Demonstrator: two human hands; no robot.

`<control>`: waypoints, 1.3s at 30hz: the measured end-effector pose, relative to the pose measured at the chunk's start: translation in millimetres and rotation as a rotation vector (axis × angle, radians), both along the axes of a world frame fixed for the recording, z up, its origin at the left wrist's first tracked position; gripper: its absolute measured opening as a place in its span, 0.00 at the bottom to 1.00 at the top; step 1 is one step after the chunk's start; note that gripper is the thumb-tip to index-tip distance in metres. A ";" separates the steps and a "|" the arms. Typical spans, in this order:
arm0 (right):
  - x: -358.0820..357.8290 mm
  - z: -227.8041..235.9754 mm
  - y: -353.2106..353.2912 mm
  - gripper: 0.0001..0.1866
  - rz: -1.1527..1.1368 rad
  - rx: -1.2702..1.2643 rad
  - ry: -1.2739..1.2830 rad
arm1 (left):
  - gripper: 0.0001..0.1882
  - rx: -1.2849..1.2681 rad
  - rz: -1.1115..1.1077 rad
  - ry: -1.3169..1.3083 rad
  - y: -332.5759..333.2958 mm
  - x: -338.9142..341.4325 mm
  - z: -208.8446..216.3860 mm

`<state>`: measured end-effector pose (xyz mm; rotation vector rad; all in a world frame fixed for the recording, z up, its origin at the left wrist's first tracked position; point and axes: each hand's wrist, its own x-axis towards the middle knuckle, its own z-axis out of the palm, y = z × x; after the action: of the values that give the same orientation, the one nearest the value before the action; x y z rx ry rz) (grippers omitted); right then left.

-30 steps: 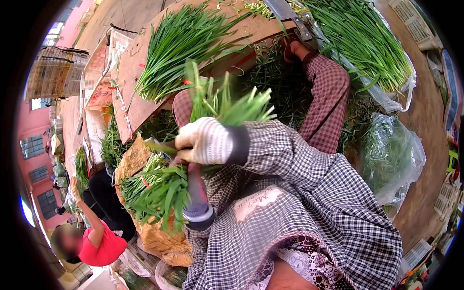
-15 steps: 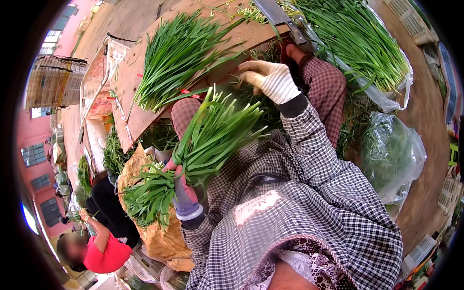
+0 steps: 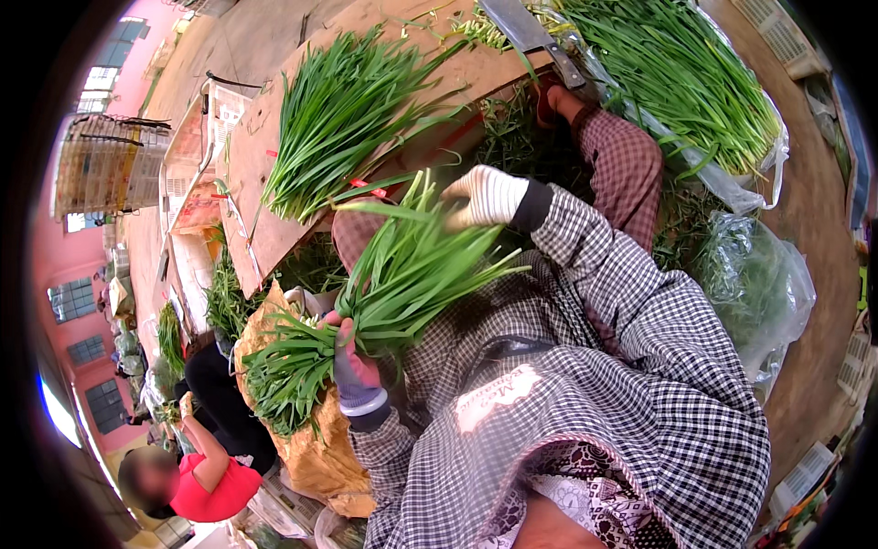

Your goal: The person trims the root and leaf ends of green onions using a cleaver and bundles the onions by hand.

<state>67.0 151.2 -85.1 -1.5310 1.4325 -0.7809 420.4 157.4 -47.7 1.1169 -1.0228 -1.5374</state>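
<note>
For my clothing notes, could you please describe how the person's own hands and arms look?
The left hand wears a greyish-purple glove with a pale band; the right hand wears a whitish knitted glove, yellowish toward the fingers. Both black-and-white checked sleeves end in dark cuffs.

Crates (image 3: 777, 35), heaped greens (image 3: 338, 123) and bagged greens (image 3: 752, 285) suggest a vegetable-packing area.

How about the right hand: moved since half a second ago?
Yes. Against the cleaver, the right hand has moved down and left in the view.
</note>
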 end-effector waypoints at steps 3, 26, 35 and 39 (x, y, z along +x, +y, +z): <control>12.6 -7.6 15.7 0.28 -0.044 -0.082 -0.140 | 0.14 0.023 -0.038 0.039 1.3 -4.7 3.7; -130.6 -36.6 60.3 0.17 -0.407 0.423 0.714 | 0.13 -0.113 0.020 -0.107 9.7 32.9 -2.9; -43.8 -5.9 43.4 0.27 -0.215 -0.087 0.088 | 0.14 0.020 0.074 -0.020 2.5 43.7 -16.5; 8.0 6.3 15.0 0.19 -0.128 -0.063 -0.181 | 0.15 -0.037 0.024 -0.054 4.2 28.7 -3.4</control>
<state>75.0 166.2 -78.8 -1.3872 1.3924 -1.0243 449.1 161.5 -51.1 1.1461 -1.0664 -1.4708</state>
